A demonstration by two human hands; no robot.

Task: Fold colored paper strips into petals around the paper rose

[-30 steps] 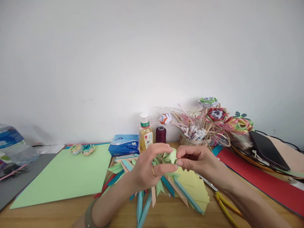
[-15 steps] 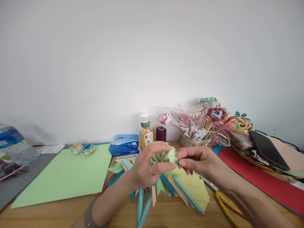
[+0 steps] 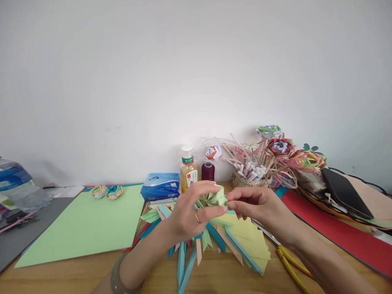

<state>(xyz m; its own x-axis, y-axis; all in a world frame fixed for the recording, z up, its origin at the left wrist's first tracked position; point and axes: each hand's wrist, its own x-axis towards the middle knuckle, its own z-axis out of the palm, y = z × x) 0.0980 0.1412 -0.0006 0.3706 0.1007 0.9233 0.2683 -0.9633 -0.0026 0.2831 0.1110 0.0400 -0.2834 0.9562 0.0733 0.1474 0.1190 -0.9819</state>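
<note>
A pale green folded paper flower (image 3: pixel 216 197) is held up over the table between both hands. My left hand (image 3: pixel 191 210), with a ring and a bangle on the wrist, curls its thumb and fingers around the flower's near and far sides. The fingertips of my right hand (image 3: pixel 252 203) pinch the flower's right edge. Beneath the hands lie folded paper strips (image 3: pixel 186 265) in blue, green and peach, beside a fanned stack of yellow paper (image 3: pixel 249 241). Scissors with yellow handles (image 3: pixel 292 267) lie partly under my right forearm.
A large green sheet (image 3: pixel 82 228) with two small paper flowers (image 3: pixel 106 192) lies left. Behind the hands stand a blue tissue pack (image 3: pixel 161 186), a drink bottle (image 3: pixel 188 169), a maroon thread spool (image 3: pixel 208 172) and a basket of paper flowers (image 3: pixel 249 179). Red paper (image 3: pixel 330 232) is right.
My right fingers have shifted slightly left and tightened their pinch on the flower's right edge. The left hand keeps its hold almost unmoved.
</note>
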